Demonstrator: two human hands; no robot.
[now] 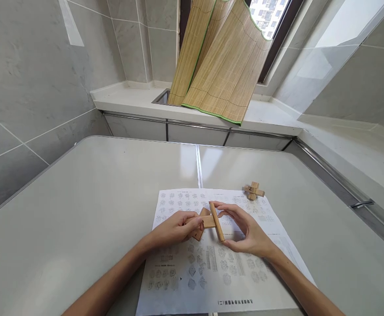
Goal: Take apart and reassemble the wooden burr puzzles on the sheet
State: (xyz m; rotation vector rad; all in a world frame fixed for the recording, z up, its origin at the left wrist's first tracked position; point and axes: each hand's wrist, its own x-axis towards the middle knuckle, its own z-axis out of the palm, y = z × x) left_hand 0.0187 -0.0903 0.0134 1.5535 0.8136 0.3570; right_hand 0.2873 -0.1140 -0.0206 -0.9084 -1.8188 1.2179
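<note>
Over the printed sheet (pixel 238 287), the left hand (pixel 187 226) pinches crossed wooden pieces (pixel 208 221); the right hand (pixel 244 230), thumb and fingers spread apart, grips a wooden bar (pixel 217 221) near its ends. Beyond, an assembled wooden cross (pixel 253 191) sits at the sheet's far edge on the desk (pixel 113 197).

Grey tiled walls (pixel 47 79) rise around your pale, glossy desk (pixel 80 210). Ahead, bamboo mats (pixel 221 66) lean by a dark-framed window (pixel 267 17), and daylight patches the right wall.
</note>
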